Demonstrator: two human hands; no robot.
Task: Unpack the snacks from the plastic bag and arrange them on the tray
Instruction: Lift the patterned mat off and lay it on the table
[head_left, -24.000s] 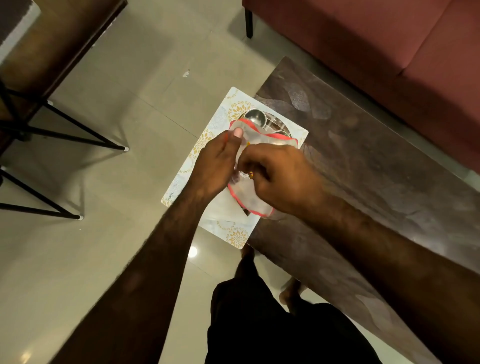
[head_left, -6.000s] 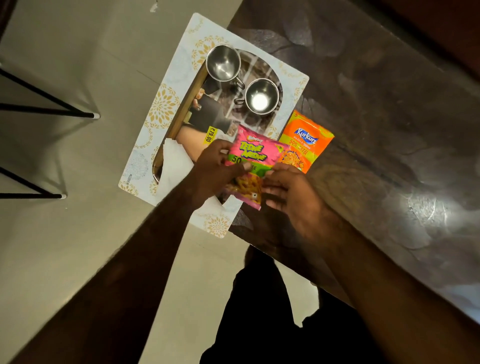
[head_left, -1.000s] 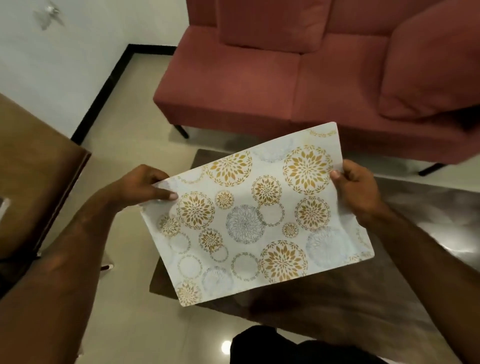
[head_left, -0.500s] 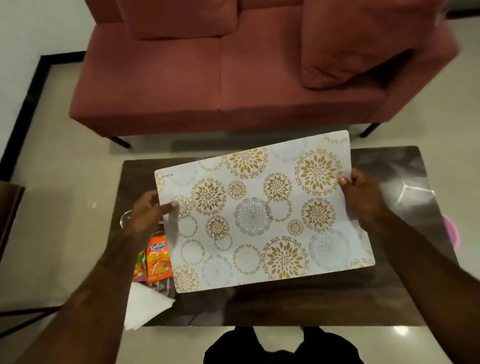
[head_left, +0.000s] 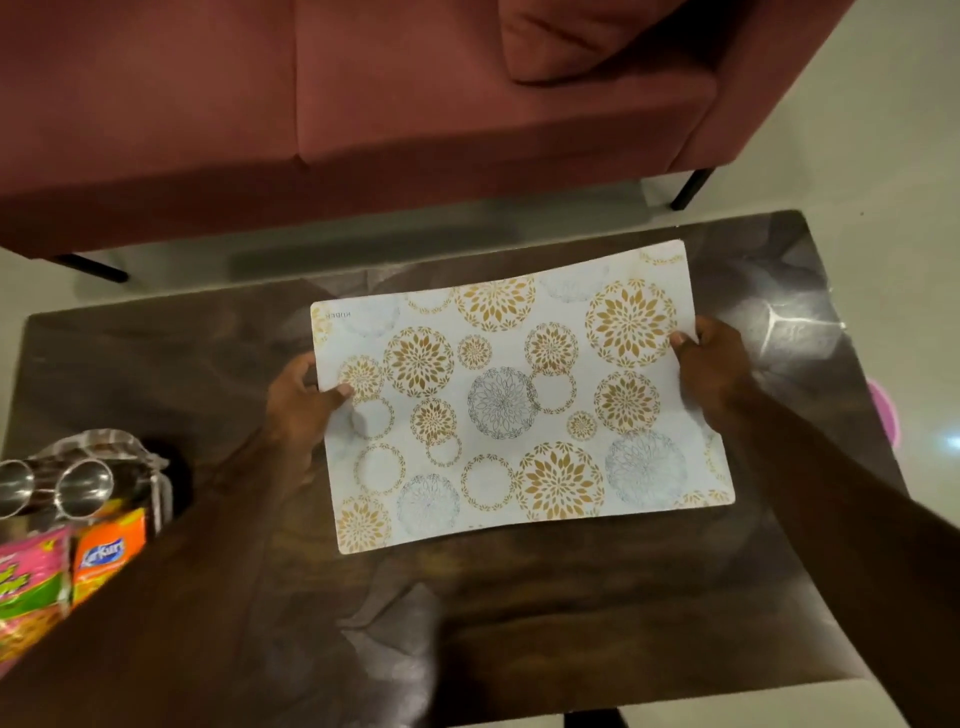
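Hands first: my left hand pinches the left short edge of the mat, thumb on top, fingers beneath; my right hand pinches the right short edge likewise. I judge the step to be laying the mat flat on the table: lower both ends together, keep it taut, square it to the table edge, then release. The mat is thin, stiff-flexible, rectangular, printed with gold and grey rosettes. The tabletop is dark, glossy, marbled. At far left lie the snacks, a pink packet and an orange packet, beside two steel cups, well apart from the mat.
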